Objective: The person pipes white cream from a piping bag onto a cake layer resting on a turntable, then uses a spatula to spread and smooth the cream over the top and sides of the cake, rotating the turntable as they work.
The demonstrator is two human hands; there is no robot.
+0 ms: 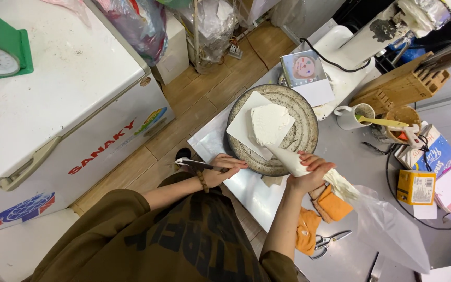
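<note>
Brightness: we see even, fairly bright indoor light.
Glare: we note pale sheen on the steel table (pixel 351 156) and the freezer (pixel 69 68) lid.
Shadows: soft and short, under the turntable (pixel 304 112).
Distortion: wide-angle bending at the edges.
Focus: we find the centre sharp, the corners softer.

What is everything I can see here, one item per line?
Cake: one, white, on a square white board on the turntable.
Turntable: one, grey, at the steel counter's edge.
Piping bag: one, white and clear, tip at the cake.
Spatula: one, dark handle, beside the turntable.
Cloths: orange, under the bag.
Scissors: one pair, near the cloths.
Mug: one, white, behind the turntable.
Knife block: one, wooden, far right.
Chest freezer: one, white, left.
Scale: one, green, on the freezer.
Left hand: holds the spatula.
Right hand: squeezes the piping bag.
</note>
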